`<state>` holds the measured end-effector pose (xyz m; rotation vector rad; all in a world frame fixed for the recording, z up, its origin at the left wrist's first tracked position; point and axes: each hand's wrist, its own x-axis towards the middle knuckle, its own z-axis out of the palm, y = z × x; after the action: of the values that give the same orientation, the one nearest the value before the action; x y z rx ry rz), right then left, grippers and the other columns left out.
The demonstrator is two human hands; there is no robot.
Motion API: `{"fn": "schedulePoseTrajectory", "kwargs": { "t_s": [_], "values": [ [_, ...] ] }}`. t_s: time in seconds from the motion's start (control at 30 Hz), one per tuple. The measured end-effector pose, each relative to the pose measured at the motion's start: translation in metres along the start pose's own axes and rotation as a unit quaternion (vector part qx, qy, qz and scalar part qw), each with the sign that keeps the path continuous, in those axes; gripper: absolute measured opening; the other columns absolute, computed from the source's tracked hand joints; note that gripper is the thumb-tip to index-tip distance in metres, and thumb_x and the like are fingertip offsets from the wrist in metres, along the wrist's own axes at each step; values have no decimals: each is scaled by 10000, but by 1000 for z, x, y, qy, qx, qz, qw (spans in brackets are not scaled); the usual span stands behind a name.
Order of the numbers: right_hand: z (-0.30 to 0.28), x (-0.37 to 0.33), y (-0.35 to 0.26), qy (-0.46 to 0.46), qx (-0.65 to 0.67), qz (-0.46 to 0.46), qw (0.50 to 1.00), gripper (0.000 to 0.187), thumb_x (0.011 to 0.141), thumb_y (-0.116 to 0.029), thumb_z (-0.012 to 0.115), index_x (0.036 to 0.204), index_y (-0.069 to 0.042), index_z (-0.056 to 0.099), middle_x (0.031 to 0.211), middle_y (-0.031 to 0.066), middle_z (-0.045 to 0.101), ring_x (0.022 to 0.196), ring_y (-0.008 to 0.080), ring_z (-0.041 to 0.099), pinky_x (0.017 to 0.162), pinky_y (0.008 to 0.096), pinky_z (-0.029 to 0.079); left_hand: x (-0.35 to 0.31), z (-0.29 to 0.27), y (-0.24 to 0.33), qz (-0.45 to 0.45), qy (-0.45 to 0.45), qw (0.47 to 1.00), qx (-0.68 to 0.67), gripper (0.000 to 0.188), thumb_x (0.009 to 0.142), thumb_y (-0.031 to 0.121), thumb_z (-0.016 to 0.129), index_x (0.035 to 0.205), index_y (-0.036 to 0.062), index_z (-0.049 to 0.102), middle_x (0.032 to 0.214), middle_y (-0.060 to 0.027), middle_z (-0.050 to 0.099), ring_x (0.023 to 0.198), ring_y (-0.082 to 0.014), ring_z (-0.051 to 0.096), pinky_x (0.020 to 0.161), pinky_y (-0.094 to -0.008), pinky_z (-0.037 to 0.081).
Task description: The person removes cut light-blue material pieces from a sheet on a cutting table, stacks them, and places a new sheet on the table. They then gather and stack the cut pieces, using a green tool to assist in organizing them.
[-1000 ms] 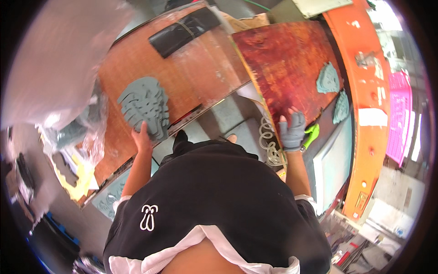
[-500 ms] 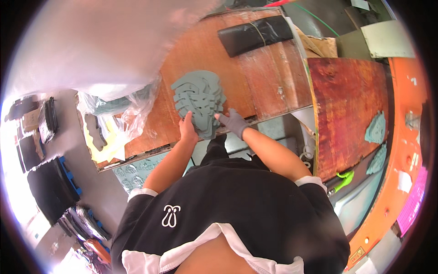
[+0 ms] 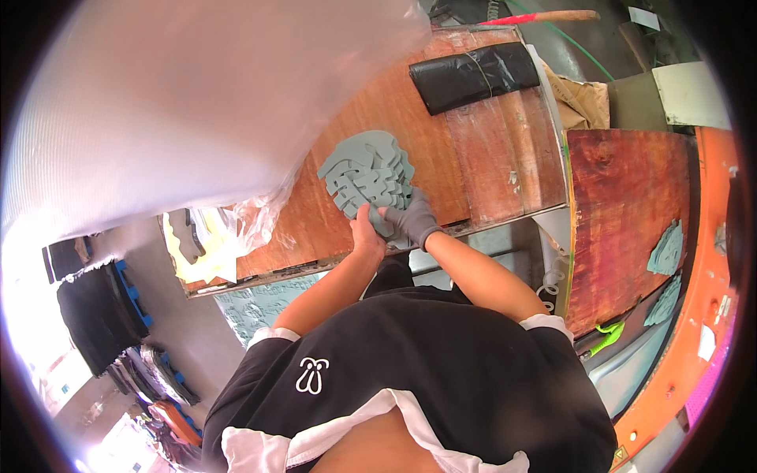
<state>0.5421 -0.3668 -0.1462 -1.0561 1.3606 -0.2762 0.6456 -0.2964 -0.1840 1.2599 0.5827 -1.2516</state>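
A stack of grey-green foam cut-outs (image 3: 367,169) with notched, wavy edges lies at the front of the wooden table (image 3: 300,229). My bare left hand (image 3: 367,235) grips its near end, thumb on top and fingers hidden beneath. My right hand (image 3: 412,218), in a grey glove, closes round the stack's right side close to the left hand. The layers sit fanned and slightly uneven.
A rolled black plastic bundle (image 3: 477,77) lies at the table's far side. A large translucent plastic bag (image 3: 197,102) bulges over the left. A reddish board (image 3: 623,221) stands right, with more foam pieces (image 3: 667,251) beside an orange machine frame (image 3: 714,213).
My hands have come closer together at the stack's near end, and the right hand wraps further over its side. The whole view has shifted, with the table now lower and further right.
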Motion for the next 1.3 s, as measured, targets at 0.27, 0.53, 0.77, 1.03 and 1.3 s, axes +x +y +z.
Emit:
{"fn": "schedulePoseTrajectory", "kwargs": {
  "t_s": [0.27, 0.53, 0.77, 1.03, 1.3],
  "values": [
    [-17, 3, -21, -2, -87, -102, 991, 693, 619, -200, 778, 1173, -3, 410, 1072, 185, 555, 967, 295, 570, 818, 386, 462, -16, -4, 30, -115, -81, 981, 130, 523, 824, 250, 603, 1233, 71, 331, 1202, -156, 425, 1047, -275, 496, 822, -433, 458],
    [-70, -12, -8, 99, -351, -468, 805, 765, 563, -163, 769, 1210, -3, 393, 931, 176, 531, 842, 359, 538, 708, 441, 444, -34, 27, 132, 550, -284, 406, 673, 1010, 589, 237, 811, 1395, 82, 222, 1434, -187, 238, 1346, -361, 198, 1080, -482, 210],
    [-77, -5, 17, 117, -334, -467, 810, 950, 543, -171, 788, 1332, -32, 277, 996, 189, 500, 850, 364, 519, 733, 424, 430, -7, 52, 129, 454, -417, 350, 706, 817, 602, 204, 798, 1309, 114, 399, 1354, -117, 389, 1259, -333, 349, 1031, -475, 291],
    [-83, 10, 20, 119, -359, -392, 839, 995, 588, -265, 765, 1372, -25, 202, 1164, 252, 426, 1048, 407, 464, 869, 430, 416, 2, 76, 120, 341, -372, 570, 648, 605, 723, 116, 699, 1271, 79, 445, 1268, -124, 477, 1174, -313, 448, 985, -409, 357],
    [-101, 28, 11, 54, -334, -216, 916, 1122, 580, -416, 798, 1399, -31, 134, 1293, 228, 344, 1170, 374, 410, 961, 392, 382, 18, 95, 103, 391, -319, 571, 648, 841, 687, 144, 719, 1374, -6, 256, 1351, -205, 352, 1255, -342, 359, 1053, -393, 282]
  ]
}}
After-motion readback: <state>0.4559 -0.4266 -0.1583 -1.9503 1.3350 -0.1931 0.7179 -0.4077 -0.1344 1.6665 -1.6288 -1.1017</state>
